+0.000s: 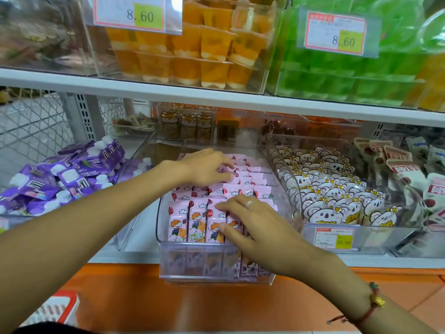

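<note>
Pink cartoon snack packets (197,220) stand in tight rows inside a clear bin (216,263). My right hand (252,222) lies released and flat, fingers spread, on the bin's front rows. My left hand (204,167) rests bent fingertips on its back rows, though I cannot tell whether it pinches one. To straighten them well, I would press lightly and evenly, squaring each row against the bin's front wall so that none tips sideways.

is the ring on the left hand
No, the ring sits on a finger of the right hand, which rests on the pink packets.
</note>
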Demonstrator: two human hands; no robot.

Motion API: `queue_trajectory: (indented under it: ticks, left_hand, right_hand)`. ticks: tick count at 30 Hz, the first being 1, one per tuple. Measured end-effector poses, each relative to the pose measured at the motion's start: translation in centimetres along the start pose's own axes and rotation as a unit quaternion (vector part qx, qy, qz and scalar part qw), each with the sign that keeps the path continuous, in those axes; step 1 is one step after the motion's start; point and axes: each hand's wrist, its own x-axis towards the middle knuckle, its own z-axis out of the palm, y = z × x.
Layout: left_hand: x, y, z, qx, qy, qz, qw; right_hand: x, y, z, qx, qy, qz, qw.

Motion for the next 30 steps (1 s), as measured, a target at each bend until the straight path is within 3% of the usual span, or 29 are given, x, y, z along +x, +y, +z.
queue_trajectory:
  ticks: [6,10,13,15,19,22,25,27,30]
  left_hand:
    - [-0.4,0.7,0.2,0.009,0.115,0.026,0.993]
    - [-0.4,1.5,0.0,0.011,0.116,0.017,0.993]
    - [-0.7,1.6,-0.1,-0.067,0.144,-0.012,0.987]
    - [-1.1,1.9,-0.3,-0.176,0.194,-0.041,0.964]
    - [-2.2,2.9,-1.3,-0.358,0.305,-0.117,0.875]
    - [-4.3,3.5,-1.6,-0.443,0.395,-0.126,0.795]
    - [-7.0,4.2,-1.5,-0.478,0.458,-0.098,0.742]
    - [-8.7,4.6,-1.0,-0.491,0.469,-0.081,0.73]
    - [-10.2,5.5,0.1,-0.484,0.433,-0.069,0.757]
  right_hand:
    - [-0.2,0.0,0.1,-0.05,0.035,0.015,0.998]
    - [0.0,0.2,0.5,-0.076,0.024,0.003,0.997]
    - [-0.1,0.3,0.6,-0.072,0.03,0.004,0.997]
    - [-0.1,0.3,0.6,-0.071,0.033,0.003,0.997]
    - [-0.1,0.4,0.5,-0.068,0.034,0.003,0.997]
    - [-0.1,0.4,0.4,-0.064,0.044,0.0,0.997]
    - [0.0,0.3,0.0,-0.015,0.078,0.017,0.997]
    - [0.1,0.0,-0.3,0.065,0.131,0.054,0.988]
    - [0.4,-0.7,-0.9,0.198,0.203,0.118,0.952]
